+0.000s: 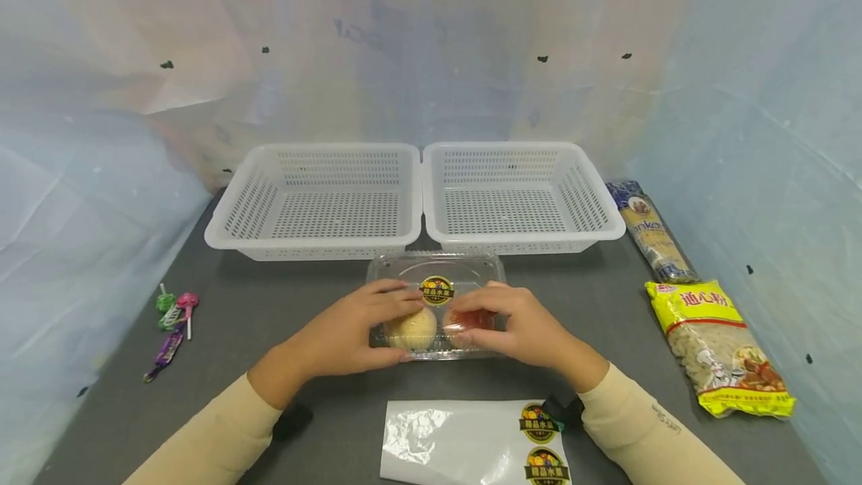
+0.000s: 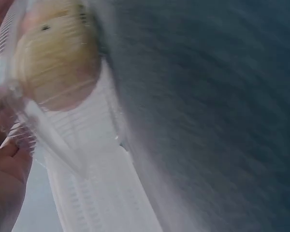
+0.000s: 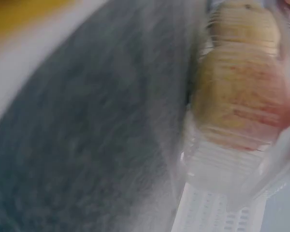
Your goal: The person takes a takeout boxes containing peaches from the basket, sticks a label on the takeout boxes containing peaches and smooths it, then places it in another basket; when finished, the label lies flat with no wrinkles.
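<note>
A clear plastic fruit box (image 1: 404,269) lies on the dark table in front of the baskets, its lid down. Inside sit a pale yellow round fruit (image 1: 414,331) and a red-and-yellow apple (image 3: 241,96). A round black-and-gold sticker (image 1: 437,290) is on the lid. My left hand (image 1: 346,331) grips the box's left side, fingers over the lid and thumb at the front edge. On the other side my right hand (image 1: 528,324) holds it the same way, its fingers over the apple. In the left wrist view, the box wall shows beside my fingers (image 2: 5,154).
Two white baskets (image 1: 313,244) (image 1: 525,238) stand side by side behind the box. A sticker sheet (image 1: 451,440) lies in front. Several wrapped candies (image 1: 168,335) are at the left; a yellow macaroni bag (image 1: 720,350) and a blue-ended pasta packet (image 1: 653,234) lie at the right.
</note>
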### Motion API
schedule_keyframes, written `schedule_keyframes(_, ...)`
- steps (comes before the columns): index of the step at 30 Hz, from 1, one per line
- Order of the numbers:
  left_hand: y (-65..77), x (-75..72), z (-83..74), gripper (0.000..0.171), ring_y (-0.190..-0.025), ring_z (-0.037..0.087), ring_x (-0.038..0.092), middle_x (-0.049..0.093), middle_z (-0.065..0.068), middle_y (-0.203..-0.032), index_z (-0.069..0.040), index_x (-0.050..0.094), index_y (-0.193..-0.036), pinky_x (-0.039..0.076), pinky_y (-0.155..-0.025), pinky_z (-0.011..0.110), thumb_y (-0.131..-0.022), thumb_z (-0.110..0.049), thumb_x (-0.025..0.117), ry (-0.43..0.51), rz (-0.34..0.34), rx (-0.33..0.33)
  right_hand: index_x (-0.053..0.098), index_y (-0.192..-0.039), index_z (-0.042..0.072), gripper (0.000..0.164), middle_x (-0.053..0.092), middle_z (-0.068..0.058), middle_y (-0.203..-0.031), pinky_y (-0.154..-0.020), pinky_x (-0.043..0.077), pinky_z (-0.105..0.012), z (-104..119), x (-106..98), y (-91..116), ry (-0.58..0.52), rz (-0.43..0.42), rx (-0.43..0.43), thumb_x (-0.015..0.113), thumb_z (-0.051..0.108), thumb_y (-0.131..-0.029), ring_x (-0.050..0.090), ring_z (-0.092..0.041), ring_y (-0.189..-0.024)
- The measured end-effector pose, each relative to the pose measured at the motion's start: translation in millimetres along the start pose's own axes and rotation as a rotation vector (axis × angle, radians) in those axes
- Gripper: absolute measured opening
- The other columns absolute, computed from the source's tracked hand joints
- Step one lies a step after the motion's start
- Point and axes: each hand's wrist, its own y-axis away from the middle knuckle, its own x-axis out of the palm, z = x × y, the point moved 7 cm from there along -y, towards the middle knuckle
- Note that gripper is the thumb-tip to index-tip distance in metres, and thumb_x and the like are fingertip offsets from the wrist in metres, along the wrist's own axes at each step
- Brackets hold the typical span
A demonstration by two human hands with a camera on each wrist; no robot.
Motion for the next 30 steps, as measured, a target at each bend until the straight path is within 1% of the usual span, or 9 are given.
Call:
schedule_keyframes(4,1.0,-11.5,9.8,0.047,-0.13,0.024,0.065,0.074,0.001,-0.134,-0.007,0.073,-0.14,0.054,-0.105,0.05,-0.096,-0.019,0.087,0.25,-0.103,-0.025,0.075,-0.127,-0.002,0.032,0.075,-0.018,-0.119,-0.079,0.059,-0.033,-7,-13,7,-0.244,-0.094,0.058,0.078,-0.009,-0.095,0.068,-0.021,-0.094)
schedule_keyframes(7,5.1,-22.0,18.3,0.037,-0.123,0.025,0.07,0.075,0.011,-0.13,0.006,0.069,-0.138,0.055,-0.104,0.043,-0.103,-0.003,0.074,0.537,-0.205,-0.047,0.071,-0.129,-0.007,0.032,0.069,-0.029,-0.122,-0.086,0.058,-0.032,-19,-26,14,-0.356,-0.207,0.152,0.072,-0.013,-0.097,0.066,-0.028,-0.104)
schedule_keyframes(9,9.2,-28.8,23.8,0.031,-0.123,0.029,0.07,0.074,0.019,-0.13,0.014,0.065,-0.137,0.055,-0.104,0.043,-0.109,0.001,0.06,0.725,-0.293,-0.052,0.067,-0.134,-0.008,0.034,0.066,-0.03,-0.127,-0.089,0.057,-0.032,-27,-35,19,-0.378,-0.282,0.229,0.069,-0.01,-0.1,0.063,-0.031,-0.109)
schedule_keyframes(13,20.3,-40.0,36.3,0.04,-0.123,0.031,0.069,0.073,0.023,-0.128,0.018,0.063,-0.134,0.058,-0.099,0.052,-0.118,-0.009,0.038,1.013,-0.489,-0.035,0.052,-0.149,-0.008,0.043,0.058,-0.026,-0.138,-0.091,0.057,-0.036,-48,-45,29,-0.473,-0.399,0.409,0.064,-0.001,-0.107,0.058,-0.031,-0.118)
schedule_keyframes(16,30.9,-41.1,47.4,0.055,-0.124,0.032,0.066,0.071,0.02,-0.133,0.012,0.065,-0.137,0.057,-0.099,0.059,-0.121,-0.024,0.026,1.172,-0.558,-0.032,0.041,-0.154,-0.005,0.048,0.051,-0.024,-0.143,-0.092,0.058,-0.04,-63,-44,40,-0.582,-0.46,0.532,0.06,0.008,-0.112,0.055,-0.033,-0.123)
schedule_keyframes(19,40.5,-35.8,59.4,0.069,-0.131,0.034,0.061,0.066,0.019,-0.144,0.006,0.062,-0.146,0.051,-0.106,0.063,-0.121,-0.038,0.015,1.339,-0.541,-0.044,0.035,-0.157,-0.003,0.051,0.046,-0.028,-0.149,-0.095,0.058,-0.042,-74,-38,48,-0.659,-0.465,0.595,0.057,0.016,-0.115,0.053,-0.036,-0.13)
schedule_keyframes(24,54.1,-24.6,80.0,0.081,-0.139,0.04,0.052,0.057,0.023,-0.154,0.003,0.06,-0.151,0.042,-0.111,0.07,-0.118,-0.05,0.009,1.592,-0.538,-0.092,0.027,-0.163,-0.004,0.059,0.036,-0.032,-0.158,-0.098,0.055,-0.039,-91,-24,58,-0.748,-0.377,0.615,0.052,0.024,-0.116,0.053,-0.029,-0.135)
schedule_keyframes(27,60.9,-21.0,90.5,0.079,-0.139,0.042,0.051,0.057,0.024,-0.153,0.003,0.061,-0.148,0.043,-0.11,0.07,-0.118,-0.053,0.014,1.667,-0.604,-0.15,0.025,-0.165,-0.006,0.062,0.034,-0.032,-0.16,-0.1,0.054,-0.034,-98,-17,62,-0.762,-0.321,0.615,0.052,0.022,-0.117,0.054,-0.023,-0.134)
schedule_keyframes(30,67.5,-20.6,98.8,0.073,-0.137,0.043,0.052,0.057,0.025,-0.15,0.003,0.059,-0.146,0.045,-0.109,0.068,-0.118,-0.053,0.022,1.69,-0.7,-0.213,0.026,-0.167,-0.006,0.065,0.036,-0.033,-0.161,-0.102,0.051,-0.032,-101,-12,62,-0.708,-0.249,0.606,0.055,0.02,-0.115,0.053,-0.024,-0.135)
